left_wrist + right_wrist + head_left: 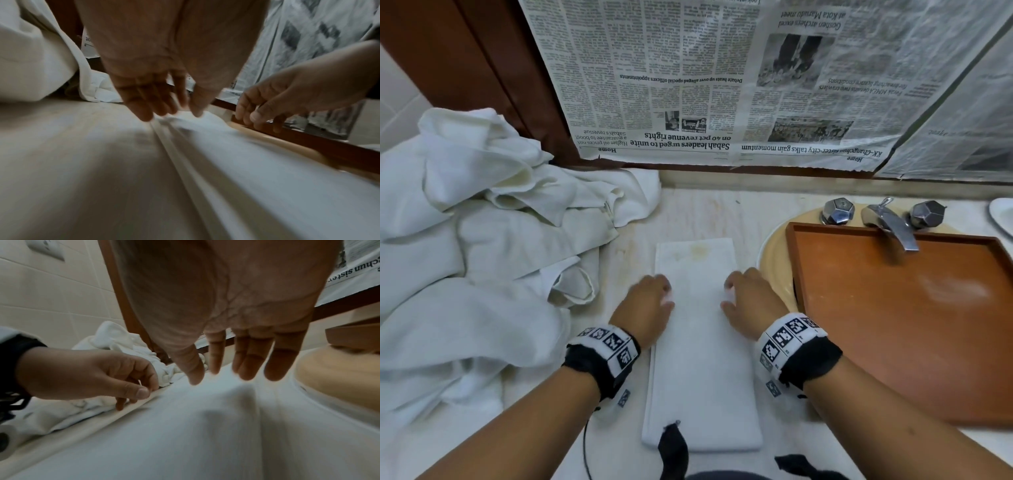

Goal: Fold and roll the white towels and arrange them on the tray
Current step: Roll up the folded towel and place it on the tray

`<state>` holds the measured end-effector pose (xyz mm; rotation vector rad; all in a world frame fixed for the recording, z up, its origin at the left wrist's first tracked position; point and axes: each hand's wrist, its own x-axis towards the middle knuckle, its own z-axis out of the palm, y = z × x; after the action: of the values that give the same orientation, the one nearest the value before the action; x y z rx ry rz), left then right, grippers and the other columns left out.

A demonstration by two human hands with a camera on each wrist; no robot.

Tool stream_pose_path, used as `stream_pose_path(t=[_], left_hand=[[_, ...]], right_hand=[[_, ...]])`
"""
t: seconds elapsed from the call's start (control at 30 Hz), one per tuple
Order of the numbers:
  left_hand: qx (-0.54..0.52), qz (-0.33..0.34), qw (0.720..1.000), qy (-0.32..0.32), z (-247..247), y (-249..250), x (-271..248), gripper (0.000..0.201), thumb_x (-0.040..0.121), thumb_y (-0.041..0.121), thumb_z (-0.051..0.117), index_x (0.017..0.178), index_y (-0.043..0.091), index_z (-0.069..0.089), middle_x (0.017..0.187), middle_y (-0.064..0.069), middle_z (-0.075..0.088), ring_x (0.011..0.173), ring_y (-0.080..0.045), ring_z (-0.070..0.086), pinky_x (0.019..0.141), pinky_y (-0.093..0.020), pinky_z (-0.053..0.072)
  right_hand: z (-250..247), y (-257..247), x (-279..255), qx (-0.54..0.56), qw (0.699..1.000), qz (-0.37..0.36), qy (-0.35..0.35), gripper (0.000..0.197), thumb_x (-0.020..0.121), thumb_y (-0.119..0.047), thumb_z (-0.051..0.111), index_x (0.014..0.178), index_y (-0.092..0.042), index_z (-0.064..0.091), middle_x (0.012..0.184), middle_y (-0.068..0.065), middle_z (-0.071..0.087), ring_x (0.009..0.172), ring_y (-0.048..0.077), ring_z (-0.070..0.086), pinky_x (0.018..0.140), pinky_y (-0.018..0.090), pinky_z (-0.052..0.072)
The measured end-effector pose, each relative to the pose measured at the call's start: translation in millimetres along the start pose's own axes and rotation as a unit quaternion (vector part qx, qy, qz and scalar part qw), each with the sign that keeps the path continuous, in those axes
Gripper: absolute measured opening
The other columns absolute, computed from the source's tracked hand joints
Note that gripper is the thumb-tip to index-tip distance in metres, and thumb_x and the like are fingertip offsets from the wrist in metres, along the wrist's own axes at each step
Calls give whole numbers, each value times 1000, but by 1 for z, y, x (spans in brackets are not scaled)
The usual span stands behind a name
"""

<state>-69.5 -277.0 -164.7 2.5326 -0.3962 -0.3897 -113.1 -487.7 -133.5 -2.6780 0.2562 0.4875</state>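
Note:
A white towel [702,359], folded into a long narrow strip, lies flat on the counter in front of me. My left hand [666,294] is at the strip's left edge about halfway up, fingers pointing down with their tips touching the cloth [185,120]. My right hand [727,294] is at the right edge opposite it, with fingers [246,366] nearly straight and low over the towel. Neither hand grips anything. The orange-brown tray [893,325] sits over the sink to the right, with nothing on it.
A big heap of loose white towels [482,240] fills the counter's left side. A chrome faucet [893,226] with two knobs overhangs the tray's far rim. Newspaper [722,78] covers the wall behind. The beige basin rim [774,260] lies close to the towel's right edge.

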Motion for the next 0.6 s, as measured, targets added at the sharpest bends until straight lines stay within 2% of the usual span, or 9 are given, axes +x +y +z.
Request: stream_pose_path(t=[0.07, 0.13, 0.17, 0.27, 0.37, 0.5, 0.6], left_hand=[[6, 74, 992, -98, 5, 0, -28, 4, 92, 25, 59, 96, 25, 57, 96, 6, 58, 87, -14, 56, 83, -32, 47], [17, 98, 980, -170, 13, -5, -57, 4, 91, 27, 60, 94, 28, 57, 95, 10, 58, 88, -10, 57, 84, -31, 49], [24, 101, 978, -181, 17, -8, -69, 8, 91, 29, 61, 98, 28, 57, 100, 10, 57, 92, -9, 56, 87, -32, 48], [47, 111, 978, -169, 26, -15, -96, 31, 93, 34, 60, 122, 26, 52, 120, 10, 47, 111, -10, 46, 96, -28, 41], [87, 126, 977, -148, 29, -15, -114, 51, 93, 40, 59, 140, 25, 43, 136, 9, 39, 122, -13, 41, 100, -29, 38], [103, 148, 975, -127, 32, -16, -131, 56, 95, 45, 55, 145, 26, 41, 144, 6, 36, 125, -17, 41, 100, -29, 38], [59, 131, 981, -131, 33, -17, -148, 57, 94, 44, 57, 145, 26, 40, 156, 3, 25, 138, -19, 31, 111, -32, 32]], right_hand=[[12, 8, -23, -12, 995, -37, -92, 15, 94, -26, 57, 107, -18, 59, 109, 0, 54, 94, 21, 59, 82, 31, 48], [24, 16, -47, -37, 985, -54, -158, 13, 92, -27, 59, 104, -21, 60, 104, -6, 50, 90, 18, 58, 82, 29, 49], [29, 21, -57, -43, 984, -62, -160, 17, 92, -29, 61, 108, -24, 58, 108, -7, 46, 92, 17, 57, 84, 30, 49], [38, 27, -87, -32, 988, -78, -128, 39, 91, -36, 63, 128, -29, 51, 126, -9, 38, 111, 14, 50, 94, 33, 47], [50, 27, -117, -22, 991, -86, -104, 45, 89, -39, 64, 131, -31, 49, 132, -11, 36, 116, 13, 46, 95, 30, 45], [79, 26, -151, -31, 993, -97, -64, 31, 92, -32, 60, 123, -30, 59, 126, -9, 43, 115, 15, 45, 93, 30, 43], [100, 34, -172, -1, 997, -77, -25, 35, 87, -29, 61, 123, -30, 65, 122, -6, 48, 112, 19, 48, 93, 36, 46]])
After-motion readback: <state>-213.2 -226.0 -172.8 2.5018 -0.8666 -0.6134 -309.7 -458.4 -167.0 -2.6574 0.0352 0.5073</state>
